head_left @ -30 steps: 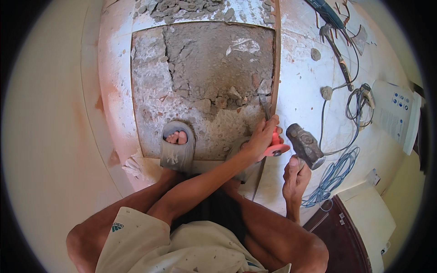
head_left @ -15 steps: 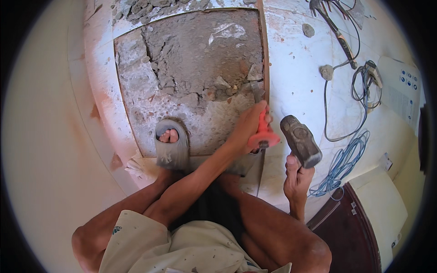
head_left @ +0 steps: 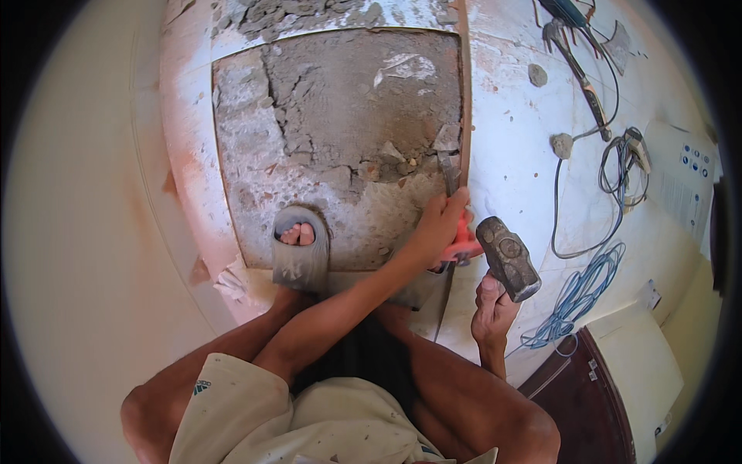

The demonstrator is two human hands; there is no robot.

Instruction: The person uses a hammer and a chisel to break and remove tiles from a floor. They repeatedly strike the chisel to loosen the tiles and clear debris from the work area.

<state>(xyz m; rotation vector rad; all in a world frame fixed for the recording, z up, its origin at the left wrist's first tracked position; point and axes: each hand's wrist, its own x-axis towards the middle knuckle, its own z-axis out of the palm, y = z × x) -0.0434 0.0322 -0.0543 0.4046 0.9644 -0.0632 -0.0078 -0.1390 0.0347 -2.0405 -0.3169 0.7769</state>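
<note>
My left hand (head_left: 442, 224) is wrapped round the red grip of a chisel (head_left: 461, 247) that has a wide hand guard. The chisel's steel blade points away from me, down into the broken mortar at the right edge of a recessed floor patch (head_left: 355, 93). To the right, my right hand (head_left: 495, 309) grips a club hammer by its handle. The worn grey hammer head (head_left: 508, 259) is just right of the chisel's struck end, apart from it. Most of the hammer's handle is hidden by my hand and the head.
Loose mortar chunks (head_left: 393, 152) lie near the blade. My sandalled foot (head_left: 297, 236) rests on the patch. White tiles at right bear a claw hammer (head_left: 580, 77), a black cable (head_left: 556, 209), a coiled blue cord (head_left: 572, 301) and a white printed sheet (head_left: 676, 170). A dark red panel (head_left: 580, 402) lies lower right.
The view has shifted, so the floor sits lower and further right. The chisel grip has tipped, with its guard now seen more edge-on. The hammer head has come closer to the chisel's end.
</note>
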